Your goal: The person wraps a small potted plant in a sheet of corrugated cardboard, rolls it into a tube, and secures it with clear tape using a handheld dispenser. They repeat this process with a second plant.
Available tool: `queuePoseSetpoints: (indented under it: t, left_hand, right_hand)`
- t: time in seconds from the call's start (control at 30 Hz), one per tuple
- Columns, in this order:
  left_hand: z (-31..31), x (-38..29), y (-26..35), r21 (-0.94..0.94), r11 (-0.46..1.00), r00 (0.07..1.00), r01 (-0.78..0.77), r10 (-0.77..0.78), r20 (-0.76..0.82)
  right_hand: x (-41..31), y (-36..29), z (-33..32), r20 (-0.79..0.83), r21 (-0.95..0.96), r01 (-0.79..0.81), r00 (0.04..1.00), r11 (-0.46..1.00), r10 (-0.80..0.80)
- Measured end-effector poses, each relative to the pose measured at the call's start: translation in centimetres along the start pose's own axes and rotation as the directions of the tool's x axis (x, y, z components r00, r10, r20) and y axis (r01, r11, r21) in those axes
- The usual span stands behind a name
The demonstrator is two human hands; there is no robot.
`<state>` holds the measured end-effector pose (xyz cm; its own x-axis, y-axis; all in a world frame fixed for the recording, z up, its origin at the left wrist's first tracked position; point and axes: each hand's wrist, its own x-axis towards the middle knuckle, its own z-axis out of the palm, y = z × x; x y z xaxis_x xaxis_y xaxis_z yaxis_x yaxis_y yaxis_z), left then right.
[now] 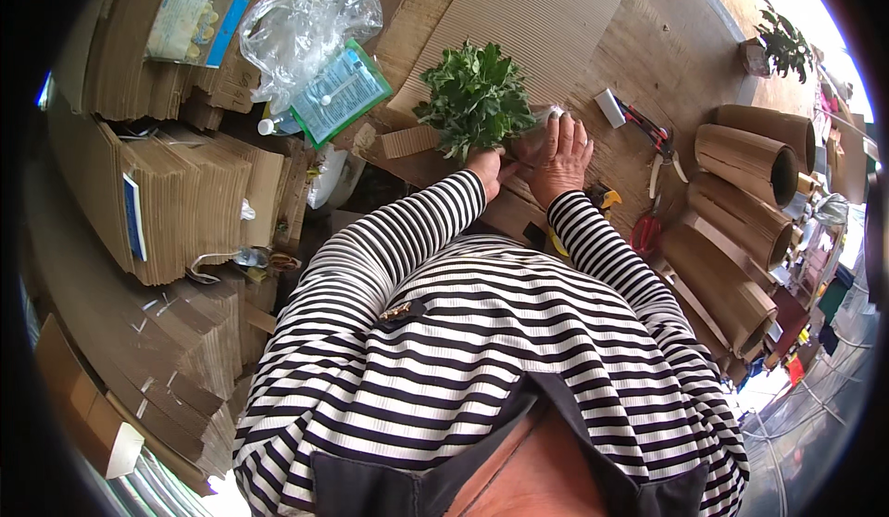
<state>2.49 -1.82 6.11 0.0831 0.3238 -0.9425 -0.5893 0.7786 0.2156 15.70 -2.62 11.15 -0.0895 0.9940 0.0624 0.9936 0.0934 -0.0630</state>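
A bushy bunch of green leafy stems (476, 97) lies over the near edge of a corrugated cardboard sheet (514, 24) on the wooden table (625, 66). My left hand (488, 170) is closed around its lower end. My right hand (564, 152) lies with fingers extended over a clear plastic-wrapped bundle (531, 138) at the base of the greenery; whether it grips the bundle cannot be told. Right of my right hand are a white block-like object (611, 109), pruning shears (663, 152) and red-handled scissors (647, 231). A yellow-and-black tool (605, 197) sits by my right wrist, partly hidden.
Rolled cardboard pieces (740, 201) line the right side. Stacked cardboard (187, 204) fills the left. A clear plastic bag (312, 27) and a green-edged packet (342, 93) lie at the upper left. A potted plant (781, 41) stands at the far right.
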Motion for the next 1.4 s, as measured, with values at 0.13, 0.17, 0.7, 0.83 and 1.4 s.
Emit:
queuePoseSetpoints:
  t: [0.13, 0.17, 0.7, 0.83, 1.4]
  left_hand:
    - [0.0, 0.0, 0.7, 0.004, 0.999, 0.992, 0.034, -0.034, 0.122]
    - [-0.1, -0.5, 0.8, 0.025, 1.000, 0.990, 0.013, -0.017, 0.138]
    - [6.8, -2.6, 14.4, 0.504, -0.805, 0.586, -0.313, 0.254, 0.769]
    - [5.7, -0.6, 15.4, 0.630, -0.689, 0.589, -0.359, 0.357, 0.725]
    - [12.2, 0.1, 19.8, 0.330, -0.811, 0.063, -0.483, 0.344, 0.937]
  right_hand:
    - [0.9, 0.2, 0.5, 0.027, 0.016, -0.025, 0.999, 1.000, 0.025]
    - [1.0, 0.2, 0.6, 0.058, 0.031, -0.039, 0.998, 0.999, 0.037]
    - [5.0, 2.8, 0.2, 0.387, 0.114, -0.073, 0.922, 0.991, 0.023]
    - [6.4, 3.1, -0.5, 0.490, 0.158, -0.111, 0.871, 0.981, 0.020]
    - [17.2, 10.0, 0.8, 0.877, 0.322, -0.328, 0.456, 0.888, -0.150]
